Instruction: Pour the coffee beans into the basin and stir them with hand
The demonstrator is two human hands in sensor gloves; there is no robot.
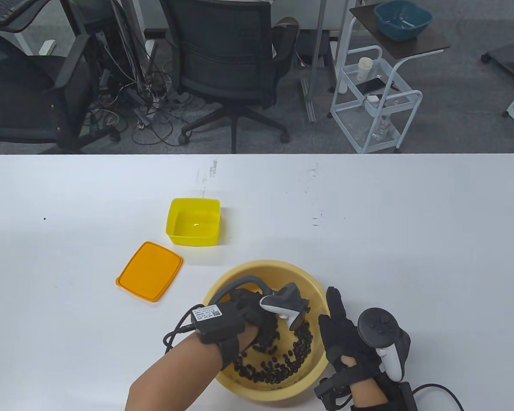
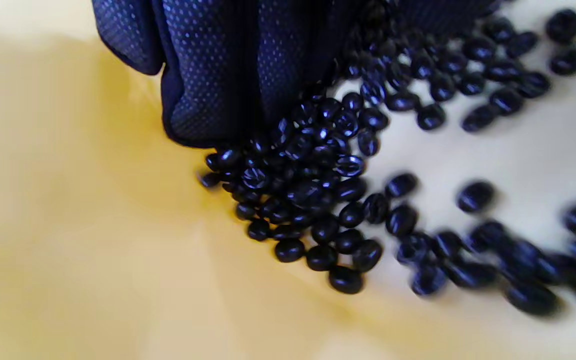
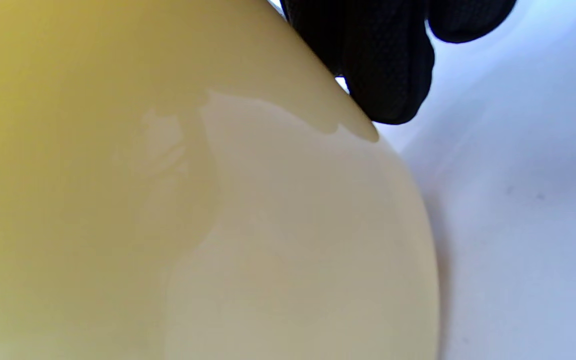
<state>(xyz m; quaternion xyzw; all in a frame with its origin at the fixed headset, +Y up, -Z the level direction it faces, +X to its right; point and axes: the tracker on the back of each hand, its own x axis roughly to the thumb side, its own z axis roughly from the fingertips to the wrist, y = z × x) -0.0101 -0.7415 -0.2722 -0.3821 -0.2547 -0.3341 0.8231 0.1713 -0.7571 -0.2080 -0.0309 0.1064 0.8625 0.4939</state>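
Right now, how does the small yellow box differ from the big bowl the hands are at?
The yellow box is square, bright yellow and empty; the bowl is round, paler, bigger, and holds coffee beans. The box stands alone beside its orange lid; the bowl has the left hand in its beans and the right hand against its outer wall. Both sit upright, uncovered, on the white table.

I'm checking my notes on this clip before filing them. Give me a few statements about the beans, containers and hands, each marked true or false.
1. The coffee beans lie in the basin. True.
2. The left hand is inside the basin among the beans. True.
3. The yellow box holds beans. False: it looks empty.
4. The orange lid sits on the yellow box. False: it lies flat on the table, apart from it.
5. The right hand is in the beans. False: it rests against the basin's outer wall.
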